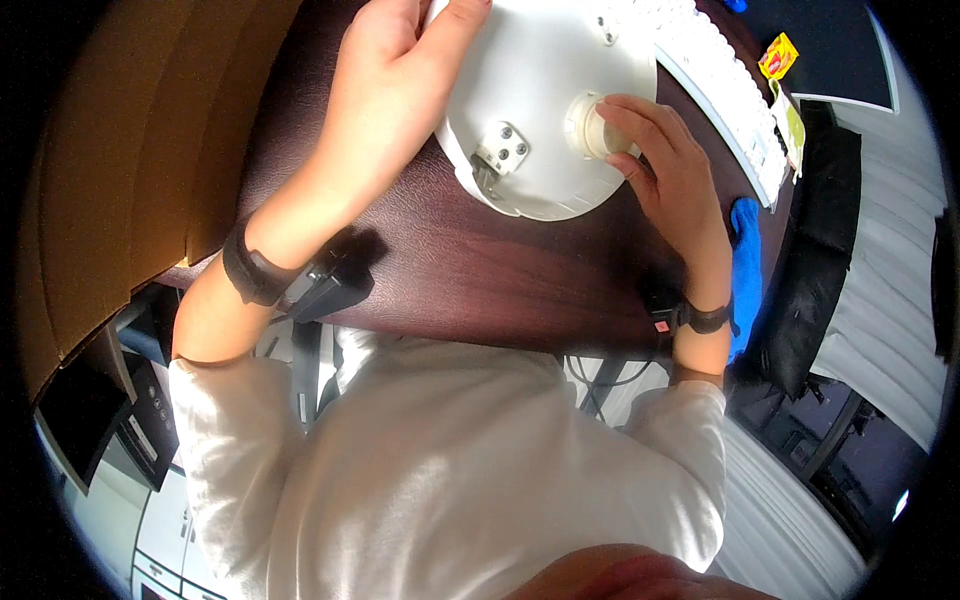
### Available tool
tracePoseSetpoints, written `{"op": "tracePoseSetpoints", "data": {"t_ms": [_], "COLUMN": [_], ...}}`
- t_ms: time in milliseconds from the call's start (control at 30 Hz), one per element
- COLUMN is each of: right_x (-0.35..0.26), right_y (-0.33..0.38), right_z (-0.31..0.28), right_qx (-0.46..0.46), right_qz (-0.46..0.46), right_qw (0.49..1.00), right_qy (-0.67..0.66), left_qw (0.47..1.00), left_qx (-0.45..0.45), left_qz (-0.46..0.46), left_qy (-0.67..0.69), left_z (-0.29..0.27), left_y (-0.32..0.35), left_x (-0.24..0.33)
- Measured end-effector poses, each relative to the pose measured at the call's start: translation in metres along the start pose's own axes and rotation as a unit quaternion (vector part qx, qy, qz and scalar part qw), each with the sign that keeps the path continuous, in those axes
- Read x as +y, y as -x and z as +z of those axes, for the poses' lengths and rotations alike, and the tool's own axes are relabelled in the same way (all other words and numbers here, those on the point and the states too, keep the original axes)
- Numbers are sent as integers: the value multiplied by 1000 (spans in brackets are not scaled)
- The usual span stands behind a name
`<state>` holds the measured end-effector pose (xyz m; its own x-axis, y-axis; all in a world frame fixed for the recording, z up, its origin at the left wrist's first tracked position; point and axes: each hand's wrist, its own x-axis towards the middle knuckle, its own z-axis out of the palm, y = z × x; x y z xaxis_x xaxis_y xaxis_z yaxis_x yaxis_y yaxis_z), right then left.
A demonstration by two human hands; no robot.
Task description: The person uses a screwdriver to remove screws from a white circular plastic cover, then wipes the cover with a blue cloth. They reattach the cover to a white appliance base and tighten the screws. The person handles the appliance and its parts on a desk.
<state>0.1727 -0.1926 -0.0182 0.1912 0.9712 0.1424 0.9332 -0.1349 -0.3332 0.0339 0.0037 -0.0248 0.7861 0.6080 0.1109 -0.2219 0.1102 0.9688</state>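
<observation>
White sleeves (450, 470) fill the bottom of the view, closest of all, with both forearms reaching up from them onto a dark brown table (470, 270). Each wrist wears a black band, the right one with a small red mark on it. Near the upper right corner lies a small yellow packet (779, 55) with a red patch, and just below it a yellow-green label or packet (792, 125) sits at the end of a white keyboard (725, 85) that runs slantwise along the table's far side. A blue cloth (745, 265) lies at the table's right edge, partly behind the right wrist. A brown cardboard panel (130, 150) stands along the left side. The white round plastic piece (545, 100) rests on the table between the two hands, its top cut off by the frame; it carries a small metal bracket (500, 148) with screws near its lower left edge and a round cream knob (592, 125) near its middle. The left hand (390, 90) grips the piece's left rim, thumb over the top surface, fingers curled around the edge and hidden. The right hand (665, 170) has its fingertips closed on the knob. What lies under the table is dim and hard to make out.
</observation>
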Motion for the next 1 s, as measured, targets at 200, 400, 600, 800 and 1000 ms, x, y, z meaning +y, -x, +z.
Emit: {"op": "tracePoseSetpoints", "data": {"t_ms": [200,400,600,800,1000], "right_x": [3,-1,1,3,7], "right_y": [1,1,1,1,2], "right_z": [1,-3,-1,2,-9], "right_qx": [4,-2,6,14,-38], "right_qz": [14,-27,12,58,89], "right_qw": [999,999,999,996,990], "right_qy": [-30,20,-33,-73,-104], "left_qw": [1000,1000,1000,1000,996], "left_qx": [5,-6,-9,-17,-19], "left_qz": [-17,-16,-2,-3,-78], "left_qy": [0,0,-16,18,42], "left_z": [0,0,-1,-8,-6], "left_y": [-1,-1,-1,-6,-5], "left_x": [2,3,4,-9,6]}}
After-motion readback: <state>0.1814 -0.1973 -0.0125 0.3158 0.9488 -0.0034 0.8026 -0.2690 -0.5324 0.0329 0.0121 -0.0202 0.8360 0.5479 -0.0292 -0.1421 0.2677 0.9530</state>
